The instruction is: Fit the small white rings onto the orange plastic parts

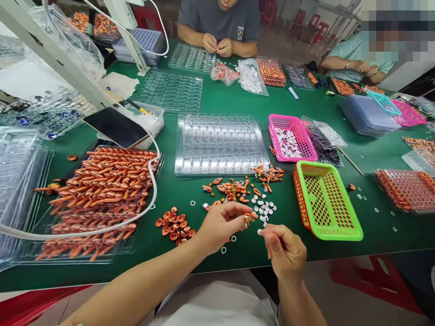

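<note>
My left hand (222,226) is closed on a small orange part (252,216) with a gold-coloured piece on it, pinched between thumb and fingers. To its right, my right hand (287,249) pinches a small white disc (260,232) at its fingertips. The two hands are apart, just above the table's near side. Beyond them lie a scatter of white discs (265,208) and a heap of orange parts (234,189) with gold and grey bits. Orange cup-shaped pieces (174,225) lie left of my left hand.
A clear plastic tray (220,145) lies ahead, with a pink basket (292,138) of white pieces beside it. A green basket (331,199) stands at right. Stacked trays of orange parts (108,181), a phone (115,127) and a white cable (154,181) are at left. Two people work across the table.
</note>
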`<state>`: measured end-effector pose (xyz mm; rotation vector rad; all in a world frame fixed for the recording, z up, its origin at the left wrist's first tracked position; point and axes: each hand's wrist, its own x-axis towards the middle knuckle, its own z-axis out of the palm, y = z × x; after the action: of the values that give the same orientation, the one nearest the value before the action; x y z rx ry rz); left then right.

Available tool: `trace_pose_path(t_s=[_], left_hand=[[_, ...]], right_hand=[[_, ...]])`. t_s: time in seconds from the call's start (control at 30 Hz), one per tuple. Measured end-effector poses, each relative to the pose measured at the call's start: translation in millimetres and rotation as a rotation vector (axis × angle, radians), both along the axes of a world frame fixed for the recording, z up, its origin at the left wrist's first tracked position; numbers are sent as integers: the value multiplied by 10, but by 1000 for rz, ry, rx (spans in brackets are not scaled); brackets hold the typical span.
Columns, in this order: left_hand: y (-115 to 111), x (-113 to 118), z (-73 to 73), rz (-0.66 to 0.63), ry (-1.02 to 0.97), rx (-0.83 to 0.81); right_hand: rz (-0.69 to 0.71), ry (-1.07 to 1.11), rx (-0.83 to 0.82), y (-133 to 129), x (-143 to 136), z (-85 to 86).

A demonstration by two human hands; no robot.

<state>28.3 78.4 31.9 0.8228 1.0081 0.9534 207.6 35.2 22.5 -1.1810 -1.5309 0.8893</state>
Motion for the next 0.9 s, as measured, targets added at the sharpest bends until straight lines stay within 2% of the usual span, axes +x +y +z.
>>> trace_pose_path(t_s=[0.13, 0.33, 0.47, 0.6, 0.77, 0.9], left_hand=[[-42, -3, 37, -5, 81, 71], [-78, -16, 65, 28, 287, 354], [-73, -11, 63, 56, 361, 433], [-61, 12, 23, 68, 296, 312], [-49, 30, -48, 8, 45, 63], [-57, 40, -55, 18, 31, 20]], right_hand=[[80, -133, 178, 114, -46, 124], [194, -317, 237, 211, -99, 250], [206, -341, 252, 201, -107, 240], [137, -277, 195, 153, -129, 185], [30, -79, -59, 77, -148, 72], [-35, -12, -97, 61, -176, 33]])
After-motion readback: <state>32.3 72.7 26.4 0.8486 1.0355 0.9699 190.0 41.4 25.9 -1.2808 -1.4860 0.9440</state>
